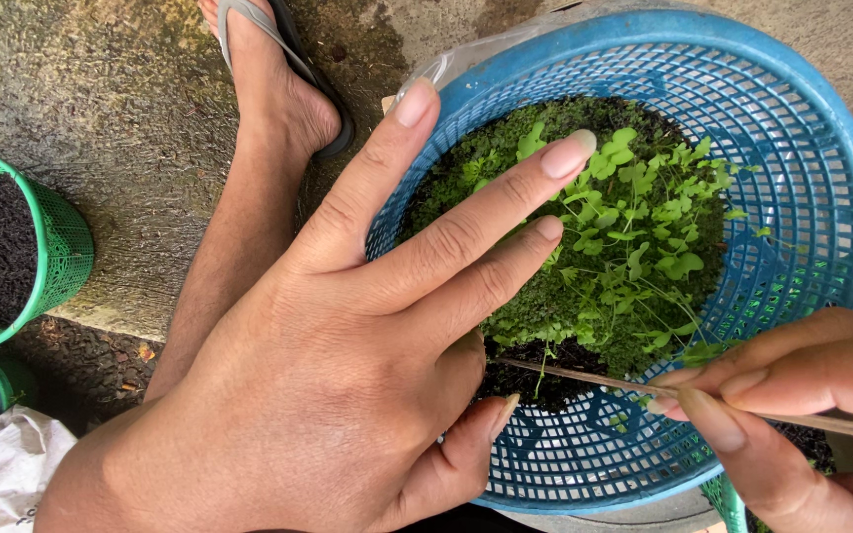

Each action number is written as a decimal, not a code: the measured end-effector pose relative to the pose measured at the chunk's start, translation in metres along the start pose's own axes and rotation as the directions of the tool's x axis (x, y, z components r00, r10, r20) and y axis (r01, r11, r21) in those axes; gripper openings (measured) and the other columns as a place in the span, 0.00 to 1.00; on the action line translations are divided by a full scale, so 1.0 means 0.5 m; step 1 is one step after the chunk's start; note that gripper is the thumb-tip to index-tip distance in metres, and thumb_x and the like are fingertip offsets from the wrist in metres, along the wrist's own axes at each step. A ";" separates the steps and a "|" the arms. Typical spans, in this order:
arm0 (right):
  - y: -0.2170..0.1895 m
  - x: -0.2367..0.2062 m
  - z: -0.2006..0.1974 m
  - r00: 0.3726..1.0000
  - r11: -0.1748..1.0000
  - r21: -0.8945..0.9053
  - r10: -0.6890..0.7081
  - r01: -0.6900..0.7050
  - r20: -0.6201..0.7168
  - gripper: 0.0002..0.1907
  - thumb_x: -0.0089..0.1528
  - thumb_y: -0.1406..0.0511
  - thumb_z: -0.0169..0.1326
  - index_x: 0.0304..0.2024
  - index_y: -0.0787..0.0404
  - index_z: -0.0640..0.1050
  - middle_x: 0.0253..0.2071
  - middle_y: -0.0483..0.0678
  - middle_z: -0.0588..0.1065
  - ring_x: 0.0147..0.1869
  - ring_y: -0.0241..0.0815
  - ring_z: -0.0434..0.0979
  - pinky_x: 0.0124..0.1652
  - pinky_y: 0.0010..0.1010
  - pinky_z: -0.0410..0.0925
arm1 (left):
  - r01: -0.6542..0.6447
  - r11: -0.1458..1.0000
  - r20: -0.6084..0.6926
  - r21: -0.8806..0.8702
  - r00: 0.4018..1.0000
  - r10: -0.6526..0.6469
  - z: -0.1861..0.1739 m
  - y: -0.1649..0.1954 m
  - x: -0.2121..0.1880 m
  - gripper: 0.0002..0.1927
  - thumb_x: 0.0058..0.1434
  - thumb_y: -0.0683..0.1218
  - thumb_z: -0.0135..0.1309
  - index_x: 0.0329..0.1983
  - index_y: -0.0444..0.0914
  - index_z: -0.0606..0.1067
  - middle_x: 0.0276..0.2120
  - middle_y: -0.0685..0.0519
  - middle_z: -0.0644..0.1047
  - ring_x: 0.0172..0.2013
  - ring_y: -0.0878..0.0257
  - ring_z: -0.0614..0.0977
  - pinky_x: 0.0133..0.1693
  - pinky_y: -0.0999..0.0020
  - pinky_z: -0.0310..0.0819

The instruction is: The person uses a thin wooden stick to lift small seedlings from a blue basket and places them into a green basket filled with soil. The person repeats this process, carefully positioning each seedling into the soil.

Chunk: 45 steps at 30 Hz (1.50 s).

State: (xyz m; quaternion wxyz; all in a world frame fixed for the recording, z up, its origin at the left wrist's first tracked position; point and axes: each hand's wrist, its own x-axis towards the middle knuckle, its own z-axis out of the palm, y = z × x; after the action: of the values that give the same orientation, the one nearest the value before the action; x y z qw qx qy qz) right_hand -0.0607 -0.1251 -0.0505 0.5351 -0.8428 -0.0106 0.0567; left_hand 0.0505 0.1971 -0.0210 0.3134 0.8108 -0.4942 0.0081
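Rough grey concrete floor fills the background, damp and darkened in patches. On it sits a round blue plastic basket with a slotted wall, lined partly with clear plastic at its far-left rim. Inside lies dark soil carrying a dense mat of small green seedlings, thickest toward the basket's middle and right side.

The left hand hovers over the basket's left rim, its grip apart: 3 fingers spread out above the seedlings, the thumb bent by the near rim, nothing held. The right hand comes in from the lower right corner, its grip clamped on a thin wooden stick between thumb and fingers. The stick's tip reaches into the dark soil at the near edge of the seedling mat, just beside the left hand's smallest finger.

A bare foot in a grey sandal rests on the floor beyond the left hand. At the left edge stands a green mesh pot filled with dark soil, with a white bag below it.
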 end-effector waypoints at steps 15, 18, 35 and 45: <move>-0.007 -0.003 0.012 0.997 0.992 -0.128 0.003 -0.013 -0.077 0.10 0.62 0.68 0.62 0.42 0.55 0.75 0.40 0.50 0.80 0.46 0.41 0.89 0.51 0.33 0.83 | -0.011 1.000 0.034 0.004 0.999 0.011 -0.005 0.000 0.005 0.19 0.60 0.53 0.53 0.22 0.35 0.80 0.62 0.41 0.77 0.75 0.46 0.61 0.72 0.29 0.33; 0.012 -0.011 -0.004 0.999 0.993 -0.117 -0.004 -0.001 -0.046 0.08 0.62 0.68 0.62 0.40 0.54 0.76 0.41 0.51 0.80 0.46 0.41 0.88 0.52 0.34 0.83 | 0.000 1.000 0.040 -0.004 0.999 0.001 -0.005 0.001 0.005 0.19 0.60 0.52 0.54 0.20 0.35 0.80 0.60 0.41 0.78 0.74 0.46 0.63 0.71 0.29 0.34; 0.066 -0.040 -0.048 0.998 0.984 -0.175 -0.024 0.034 0.063 0.07 0.61 0.68 0.64 0.38 0.53 0.78 0.41 0.50 0.79 0.44 0.42 0.87 0.51 0.33 0.83 | 0.003 0.998 0.004 -0.059 1.000 -0.003 -0.005 0.000 0.001 0.17 0.61 0.51 0.54 0.22 0.35 0.79 0.59 0.40 0.78 0.74 0.46 0.63 0.72 0.28 0.34; -0.064 0.108 -0.020 0.919 0.988 -0.058 -0.113 0.145 0.377 0.16 0.57 0.64 0.64 0.47 0.57 0.79 0.47 0.55 0.79 0.53 0.49 0.85 0.55 0.40 0.79 | -0.001 0.999 0.028 -0.032 1.000 0.002 -0.005 0.001 0.005 0.19 0.60 0.53 0.54 0.18 0.38 0.79 0.57 0.41 0.79 0.73 0.45 0.63 0.71 0.28 0.35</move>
State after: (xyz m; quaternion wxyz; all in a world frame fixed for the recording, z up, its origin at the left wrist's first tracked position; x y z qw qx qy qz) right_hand -0.0047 -0.1165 -0.0220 0.4896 -0.8362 -0.1698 0.1796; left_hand 0.0521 0.1963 -0.0178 0.3196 0.8053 -0.4993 -0.0110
